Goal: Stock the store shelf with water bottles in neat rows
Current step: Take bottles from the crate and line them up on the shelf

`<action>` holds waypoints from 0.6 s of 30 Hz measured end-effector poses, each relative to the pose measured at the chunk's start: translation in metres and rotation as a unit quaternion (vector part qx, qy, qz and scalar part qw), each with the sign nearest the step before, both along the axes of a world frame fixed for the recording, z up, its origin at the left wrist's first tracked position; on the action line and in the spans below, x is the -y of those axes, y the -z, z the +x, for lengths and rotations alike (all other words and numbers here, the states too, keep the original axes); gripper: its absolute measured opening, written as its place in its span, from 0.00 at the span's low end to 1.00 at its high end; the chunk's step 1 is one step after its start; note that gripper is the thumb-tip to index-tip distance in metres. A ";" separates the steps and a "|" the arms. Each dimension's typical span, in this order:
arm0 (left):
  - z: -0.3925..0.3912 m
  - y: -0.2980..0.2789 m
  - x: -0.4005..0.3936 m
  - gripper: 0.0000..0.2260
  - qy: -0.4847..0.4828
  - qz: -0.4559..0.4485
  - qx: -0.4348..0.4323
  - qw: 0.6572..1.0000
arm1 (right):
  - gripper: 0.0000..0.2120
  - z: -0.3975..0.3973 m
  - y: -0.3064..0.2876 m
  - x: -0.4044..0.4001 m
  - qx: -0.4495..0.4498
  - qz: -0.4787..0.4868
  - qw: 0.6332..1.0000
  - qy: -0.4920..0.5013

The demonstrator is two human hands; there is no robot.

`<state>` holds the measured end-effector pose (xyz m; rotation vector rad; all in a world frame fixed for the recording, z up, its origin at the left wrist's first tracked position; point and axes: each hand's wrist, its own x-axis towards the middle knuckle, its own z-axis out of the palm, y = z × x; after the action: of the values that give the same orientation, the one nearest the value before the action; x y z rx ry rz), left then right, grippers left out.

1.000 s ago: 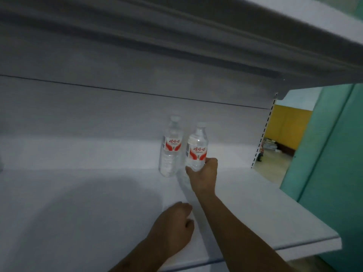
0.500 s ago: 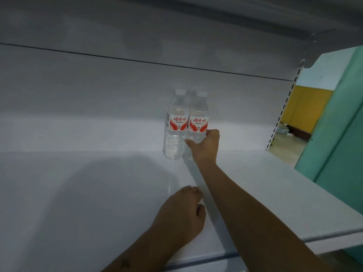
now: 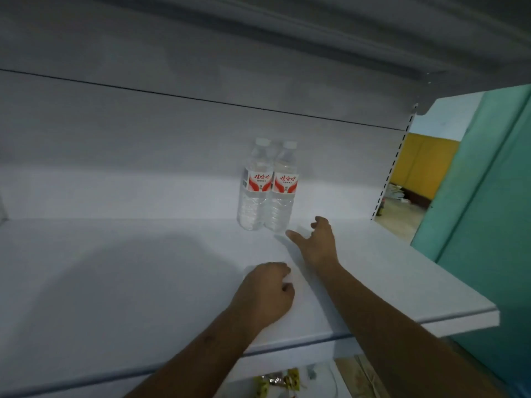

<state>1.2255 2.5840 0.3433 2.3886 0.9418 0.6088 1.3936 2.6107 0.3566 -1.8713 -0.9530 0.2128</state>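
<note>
White shelf (image 3: 143,282) under a grey upper shelf holds two water bottles (image 3: 267,188) upright, touching side by side at the far back wall; the right hand (image 3: 316,242) hovers just near them, fingers spread and holding nothing; the left hand (image 3: 264,294) rests on the shelf, fingers loosely curled, empty. Judging by this, the next bottle should go flush beside the pair, label forward, set down gently so neither neighbour tips.

Dim bluish light, soft shadow on shelf (image 3: 115,282), edges warped
</note>
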 end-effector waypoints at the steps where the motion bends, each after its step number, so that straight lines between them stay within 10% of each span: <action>1: -0.001 -0.003 0.001 0.19 -0.004 -0.012 0.007 1.000 | 0.40 0.005 -0.001 0.019 0.008 -0.010 1.000 0.007; 8: 0.030 -0.040 0.102 0.17 0.123 -0.031 0.122 0.984 | 0.32 0.040 -0.010 0.174 0.187 -0.073 0.979 0.047; 18: 0.100 -0.028 0.268 0.17 0.287 -0.077 0.146 0.943 | 0.27 0.061 -0.004 0.410 0.207 -0.079 0.949 0.226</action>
<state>1.3254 2.3162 0.3708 2.1948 0.1388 0.6045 1.4547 2.2008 0.3602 -2.2794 -0.7621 -0.4069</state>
